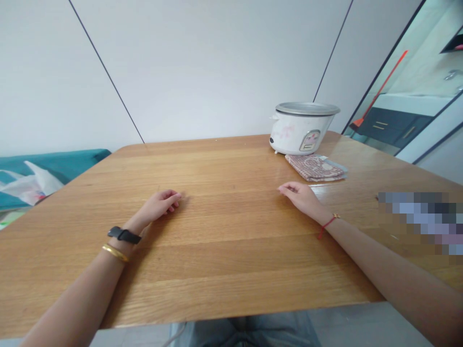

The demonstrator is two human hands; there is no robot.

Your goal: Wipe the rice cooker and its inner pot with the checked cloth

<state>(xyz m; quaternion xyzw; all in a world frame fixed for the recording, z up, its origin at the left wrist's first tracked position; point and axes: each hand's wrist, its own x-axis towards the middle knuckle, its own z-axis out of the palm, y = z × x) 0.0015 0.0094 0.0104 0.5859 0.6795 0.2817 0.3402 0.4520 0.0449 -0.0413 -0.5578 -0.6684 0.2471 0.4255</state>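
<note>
Two bare hands over a wooden surface. The left hand and right hand both have loosely curled fingers, neither spread wide nor pinching anything visible. A folded cloth lies just beyond the right hand, at the foot of a white cooker. Whether the cooker overlaps it is unclear; if so, tugging the cloth could drag or tip the cooker.

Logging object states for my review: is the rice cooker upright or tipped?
Upright: the rice cooker stands on the table, its wide rim uppermost.
</note>
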